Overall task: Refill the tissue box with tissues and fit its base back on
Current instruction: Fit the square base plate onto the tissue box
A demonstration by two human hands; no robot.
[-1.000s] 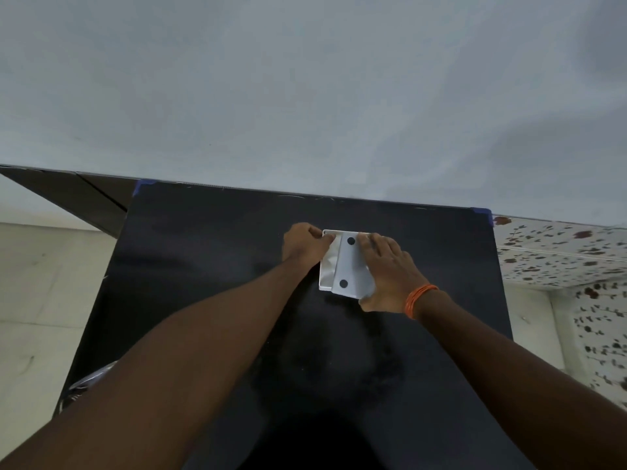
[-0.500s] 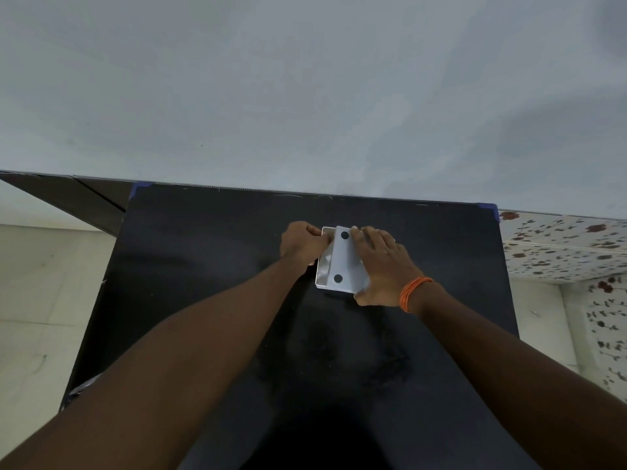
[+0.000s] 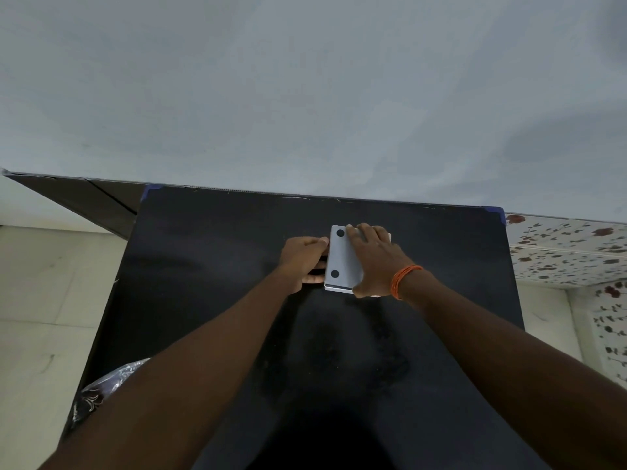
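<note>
Since half a second back the base (image 3: 341,257) has dropped flat onto the tissue box (image 3: 337,289), frame centre on the black table (image 3: 203,266). Right hand (image 3: 373,259) presses flat, fingers spread; left hand (image 3: 303,261) clamps the box's side. Best to press evenly at every corner until seated.

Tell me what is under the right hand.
The right hand lies flat on the white base of the tissue box, two black round pads showing on it beside the fingers. The box body beneath and any tissues inside are covered. The left hand grips its left side.
</note>
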